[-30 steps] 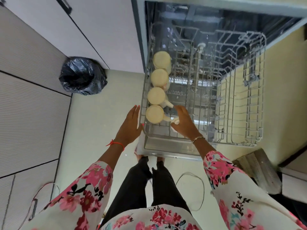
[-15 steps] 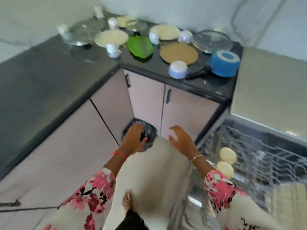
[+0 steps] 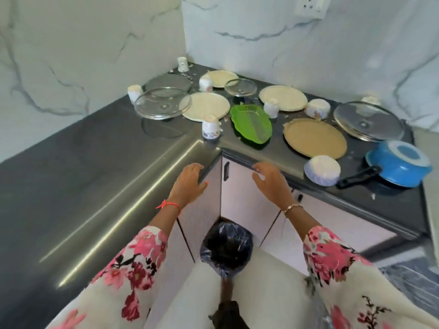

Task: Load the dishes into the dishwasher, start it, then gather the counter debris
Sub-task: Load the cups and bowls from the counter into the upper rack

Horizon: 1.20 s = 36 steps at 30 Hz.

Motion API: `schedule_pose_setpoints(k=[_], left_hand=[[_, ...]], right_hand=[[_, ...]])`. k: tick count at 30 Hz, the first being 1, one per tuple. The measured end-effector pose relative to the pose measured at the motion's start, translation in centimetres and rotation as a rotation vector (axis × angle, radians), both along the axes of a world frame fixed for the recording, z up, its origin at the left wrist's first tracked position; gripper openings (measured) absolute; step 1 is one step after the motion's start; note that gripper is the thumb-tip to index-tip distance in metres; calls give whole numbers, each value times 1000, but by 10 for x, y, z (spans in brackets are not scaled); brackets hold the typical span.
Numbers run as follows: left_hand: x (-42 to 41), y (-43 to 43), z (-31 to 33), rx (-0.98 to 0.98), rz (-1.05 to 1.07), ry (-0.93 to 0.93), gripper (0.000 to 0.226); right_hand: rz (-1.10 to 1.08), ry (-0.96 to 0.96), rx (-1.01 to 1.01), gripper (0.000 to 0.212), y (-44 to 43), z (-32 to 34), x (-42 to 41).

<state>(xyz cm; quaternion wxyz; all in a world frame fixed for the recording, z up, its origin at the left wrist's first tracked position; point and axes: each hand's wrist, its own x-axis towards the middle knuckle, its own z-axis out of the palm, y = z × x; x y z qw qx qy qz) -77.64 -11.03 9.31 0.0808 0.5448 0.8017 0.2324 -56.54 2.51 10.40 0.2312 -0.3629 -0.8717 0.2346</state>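
The dark corner counter [image 3: 95, 176] carries the dishes: cream plates [image 3: 206, 106], a tan plate [image 3: 314, 138], a green leaf-shaped tray [image 3: 251, 123], white cups [image 3: 210, 127], upturned bowls [image 3: 322, 170], glass lids [image 3: 162, 103] and a blue pan [image 3: 399, 163] with a black handle. White crumbs lie scattered among them. My left hand [image 3: 188, 182] and my right hand [image 3: 270, 182] hover empty in front of the counter's inner corner, fingers relaxed. The dishwasher is out of view.
A bin lined with a black bag [image 3: 225, 249] stands on the floor under my hands, against the cabinet doors [image 3: 240, 193]. Marble walls back the counter, with a socket [image 3: 311, 5] at the upper right.
The view has swung from the dishwasher rack with its cups to the counter corner. Both hands left the rack empty and now reach toward the counter edge.
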Motion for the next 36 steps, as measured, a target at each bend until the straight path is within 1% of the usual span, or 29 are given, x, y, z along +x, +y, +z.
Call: schedule_pose_setpoints(k=[2, 4, 6, 8, 11, 14, 16, 17, 19, 22, 27, 31, 34, 36], left_hand=[[-26, 36, 6, 13, -21, 16, 56], [-52, 75, 14, 22, -53, 34, 62], [-72, 112, 25, 37, -81, 25, 69], [-92, 149, 33, 9, -133, 53, 78], [-116, 192, 38, -121, -218, 129, 88], [-131, 220, 43, -359, -276, 140, 91], [-133, 229, 48, -466, -313, 132, 83], [-134, 233, 51, -489, -328, 121, 77], [-137, 239, 53, -509, -351, 105, 66], [-139, 241, 53, -515, -363, 88, 63], [-139, 241, 53, -520, -345, 58, 64], [-137, 237, 56, -501, -292, 32, 63], [-132, 231, 61, -495, -252, 37, 62], [-126, 226, 66, -462, -213, 19, 59]], right_hand=[[-45, 14, 24, 24, 40, 14, -24], [-113, 24, 36, 26, 87, 30, -47], [-149, -21, 56, 32, 134, 42, -67], [-171, -116, 46, 42, 183, 51, -84], [-143, -307, 35, 56, 249, 55, -102], [-114, -460, 9, 61, 296, 55, -116], [-86, -538, -10, 64, 315, 52, -123], [-77, -568, -13, 64, 323, 50, -127], [-59, -603, -40, 66, 335, 46, -133], [-25, -649, -24, 63, 344, 40, -137], [-50, -599, -36, 58, 351, 35, -133], [-90, -587, -104, 60, 346, 35, -120], [-108, -534, -167, 62, 339, 42, -108], [-117, -496, -165, 64, 334, 51, -99]])
